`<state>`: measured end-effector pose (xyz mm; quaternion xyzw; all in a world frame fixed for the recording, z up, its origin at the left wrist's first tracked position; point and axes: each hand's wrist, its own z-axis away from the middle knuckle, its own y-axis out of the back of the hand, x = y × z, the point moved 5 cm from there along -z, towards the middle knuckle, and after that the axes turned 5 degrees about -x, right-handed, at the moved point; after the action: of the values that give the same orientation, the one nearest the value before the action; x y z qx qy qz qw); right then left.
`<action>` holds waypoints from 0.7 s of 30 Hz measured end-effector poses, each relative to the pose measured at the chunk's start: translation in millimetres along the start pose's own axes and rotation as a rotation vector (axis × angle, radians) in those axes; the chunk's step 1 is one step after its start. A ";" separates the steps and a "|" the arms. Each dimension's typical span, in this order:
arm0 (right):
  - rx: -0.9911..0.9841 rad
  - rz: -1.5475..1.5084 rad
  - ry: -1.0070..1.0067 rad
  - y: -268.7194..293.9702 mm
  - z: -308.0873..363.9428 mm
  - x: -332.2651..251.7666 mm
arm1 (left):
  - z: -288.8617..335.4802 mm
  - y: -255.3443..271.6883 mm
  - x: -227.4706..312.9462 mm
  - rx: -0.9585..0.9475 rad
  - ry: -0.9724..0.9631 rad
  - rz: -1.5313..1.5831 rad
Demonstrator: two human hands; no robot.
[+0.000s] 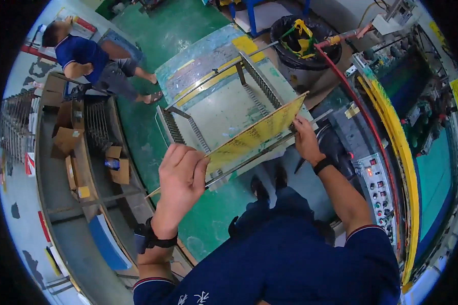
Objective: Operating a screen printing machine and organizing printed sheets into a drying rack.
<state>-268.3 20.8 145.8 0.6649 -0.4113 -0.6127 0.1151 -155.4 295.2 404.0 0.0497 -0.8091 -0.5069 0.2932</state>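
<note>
A thin yellow patterned board (257, 134) is held up on edge between my two hands. My left hand (180, 175) pinches its near left corner, fingers curled. At its right end, my right hand (305, 136) grips the edge with the thumb and fingers closed. Beneath and beyond the board stands a metal rack (261, 77) with toothed, slotted side bars. From this view I cannot tell whether the board's lower edge touches the rack. The rack rests on a pale, paint-stained tabletop (213, 114).
At right stands a machine with a yellow-edged frame (399, 168) and a control panel (376, 188). A black-lined bin (310, 58) is at the back. Shelves with cardboard boxes (68, 127) line the left. A co-worker (94, 61) stands at the far left on the green floor.
</note>
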 end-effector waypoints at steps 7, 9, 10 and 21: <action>0.000 -0.053 -0.024 -7.7 8.5 10.2 | -0.2 1.6 14.2 -0.109 -0.044 0.026; -0.010 -0.059 -0.016 -2.0 7.2 7.2 | -0.9 -11.0 5.9 -0.129 -0.023 0.032; -0.002 -0.057 -0.015 -1.5 8.1 12.7 | -2.1 -17.5 1.8 -0.146 -0.012 0.035; -0.189 -0.083 -0.322 -27.6 46.6 -7.8 | 54.6 -70.9 -82.0 -0.055 0.297 0.101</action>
<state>-298.8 60.0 122.9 0.5608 -0.3372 -0.7515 0.0845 -131.9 335.2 291.8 0.0755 -0.7440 -0.5006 0.4360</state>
